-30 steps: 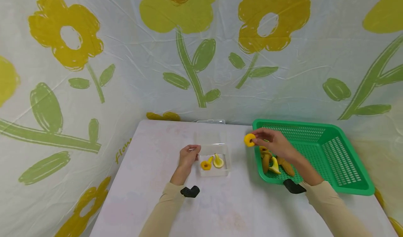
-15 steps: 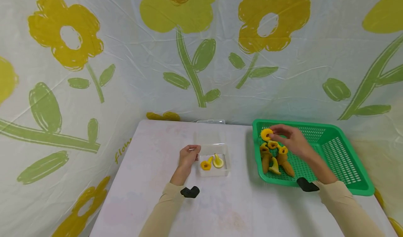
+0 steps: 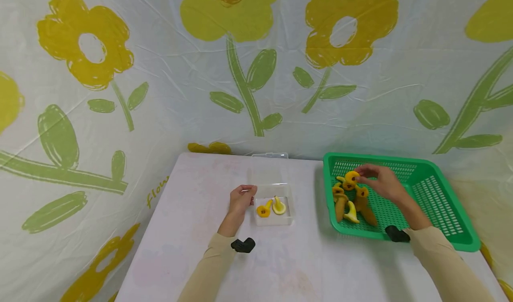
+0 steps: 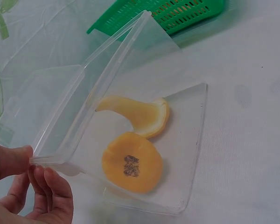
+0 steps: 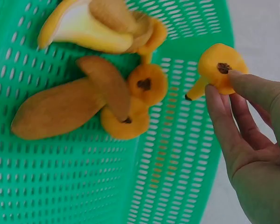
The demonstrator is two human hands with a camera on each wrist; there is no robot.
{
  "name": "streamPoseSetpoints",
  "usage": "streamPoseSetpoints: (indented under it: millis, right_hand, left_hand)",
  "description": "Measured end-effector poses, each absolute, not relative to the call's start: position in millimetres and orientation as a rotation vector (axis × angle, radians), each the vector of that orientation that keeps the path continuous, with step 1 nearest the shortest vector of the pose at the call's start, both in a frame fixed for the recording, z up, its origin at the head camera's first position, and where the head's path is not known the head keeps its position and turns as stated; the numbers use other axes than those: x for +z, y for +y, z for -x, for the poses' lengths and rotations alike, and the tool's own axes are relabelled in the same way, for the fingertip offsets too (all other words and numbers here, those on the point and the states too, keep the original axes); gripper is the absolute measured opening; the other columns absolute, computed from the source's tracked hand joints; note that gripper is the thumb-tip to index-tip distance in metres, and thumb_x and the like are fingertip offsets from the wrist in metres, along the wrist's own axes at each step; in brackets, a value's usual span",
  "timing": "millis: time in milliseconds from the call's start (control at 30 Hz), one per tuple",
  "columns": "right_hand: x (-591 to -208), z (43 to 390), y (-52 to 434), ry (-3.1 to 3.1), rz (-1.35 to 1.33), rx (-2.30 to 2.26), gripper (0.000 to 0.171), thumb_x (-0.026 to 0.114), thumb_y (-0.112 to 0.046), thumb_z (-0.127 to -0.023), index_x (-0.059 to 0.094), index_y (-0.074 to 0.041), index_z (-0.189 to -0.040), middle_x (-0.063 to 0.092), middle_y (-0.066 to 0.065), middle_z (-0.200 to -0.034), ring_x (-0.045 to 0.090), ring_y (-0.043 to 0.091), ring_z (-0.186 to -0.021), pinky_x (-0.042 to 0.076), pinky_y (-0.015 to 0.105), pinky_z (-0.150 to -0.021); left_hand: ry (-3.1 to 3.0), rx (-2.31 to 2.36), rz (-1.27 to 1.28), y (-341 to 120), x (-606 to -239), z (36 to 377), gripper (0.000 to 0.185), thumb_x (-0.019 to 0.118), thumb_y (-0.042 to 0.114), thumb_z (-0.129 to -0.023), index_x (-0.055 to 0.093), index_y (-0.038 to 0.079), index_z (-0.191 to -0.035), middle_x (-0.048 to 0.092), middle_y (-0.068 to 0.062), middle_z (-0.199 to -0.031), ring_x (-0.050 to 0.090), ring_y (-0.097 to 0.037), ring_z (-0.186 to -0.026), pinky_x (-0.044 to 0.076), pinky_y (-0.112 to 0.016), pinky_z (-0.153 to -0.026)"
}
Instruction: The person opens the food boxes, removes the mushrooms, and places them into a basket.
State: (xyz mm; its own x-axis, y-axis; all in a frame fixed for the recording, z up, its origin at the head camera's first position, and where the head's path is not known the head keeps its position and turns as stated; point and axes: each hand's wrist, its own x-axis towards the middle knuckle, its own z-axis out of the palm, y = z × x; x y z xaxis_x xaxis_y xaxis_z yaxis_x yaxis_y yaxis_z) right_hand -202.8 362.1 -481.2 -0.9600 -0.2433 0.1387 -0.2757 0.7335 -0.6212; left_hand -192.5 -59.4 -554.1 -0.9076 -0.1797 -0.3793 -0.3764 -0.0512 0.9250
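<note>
green basket (image 4: 186, 14) cut off, left hand (image 4: 23, 186) cropped

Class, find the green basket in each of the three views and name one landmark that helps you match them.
Head view: green basket at right on the table, right hand over it.
Left wrist view: only its corner at the top edge, behind the clear box.
Right wrist view: its mesh floor fills the frame.
Shared landmark: the green mesh.

Green basket (image 3: 441, 204), orange-yellow mushrooms (image 3: 352, 202)
</note>
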Motion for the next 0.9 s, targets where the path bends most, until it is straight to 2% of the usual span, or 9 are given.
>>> streamPoseSetpoints:
  millis: [67, 167, 367, 633, 900]
  right_hand:
    - [-487, 206, 365, -2.918, -0.428, 0.990, 0.023, 0.071, -0.007, -0.097, 0.070, 0.005, -0.117, 0.073, 0.022, -0.106, 0.069, 0.035, -0.097, 0.056, 0.043, -0.080]
    - [-496, 211, 369, -2.973, -0.432, 0.945, 0.021, 0.071, -0.006, -0.096, 0.070, 0.005, -0.114, 0.073, 0.022, -0.104, 0.069, 0.041, -0.095, 0.056, 0.053, -0.078]
    - [-503, 217, 368, -3.039, -0.474, 0.915, 0.016, 0.074, -0.003, -0.093, 0.072, 0.003, -0.107, 0.073, 0.018, -0.098, 0.069, 0.038, -0.092, 0.057, 0.050, -0.075]
    - [-499, 220, 361, -3.154, -0.654, 0.882, 0.015, 0.075, 0.004, -0.088, 0.070, 0.005, -0.102, 0.070, 0.013, -0.093, 0.067, 0.032, -0.087, 0.057, 0.046, -0.074]
    - [-495, 215, 361, -3.317, -0.715, 0.913, 0.021, 0.074, 0.000, -0.091, 0.068, 0.011, -0.108, 0.069, 0.023, -0.102, 0.066, 0.041, -0.094, 0.058, 0.050, -0.079]
  left_hand:
    - [2.062, 2.089, 0.605, -60, -555, 193, 0.022, 0.072, 0.020, -0.098, 0.068, 0.003, -0.110, 0.063, -0.009, -0.087, 0.053, -0.016, -0.070, 0.049, -0.019, -0.063]
    - [2.055, 2.088, 0.605, -60, -555, 193, 0.022, 0.072, 0.021, -0.098, 0.068, 0.003, -0.110, 0.065, -0.013, -0.091, 0.053, -0.017, -0.070, 0.049, -0.019, -0.063]
    - [2.056, 2.089, 0.602, -60, -555, 192, 0.023, 0.072, 0.021, -0.098, 0.068, 0.003, -0.111, 0.066, -0.019, -0.097, 0.052, -0.016, -0.068, 0.049, -0.019, -0.062]
    - [2.049, 2.119, 0.588, -60, -555, 192, 0.021, 0.072, 0.019, -0.097, 0.068, 0.001, -0.109, 0.065, -0.015, -0.091, 0.051, -0.015, -0.066, 0.049, -0.019, -0.061]
    - [2.043, 2.134, 0.584, -60, -554, 191, 0.021, 0.072, 0.017, -0.097, 0.068, 0.000, -0.109, 0.063, -0.007, -0.085, 0.051, -0.014, -0.066, 0.048, -0.019, -0.060]
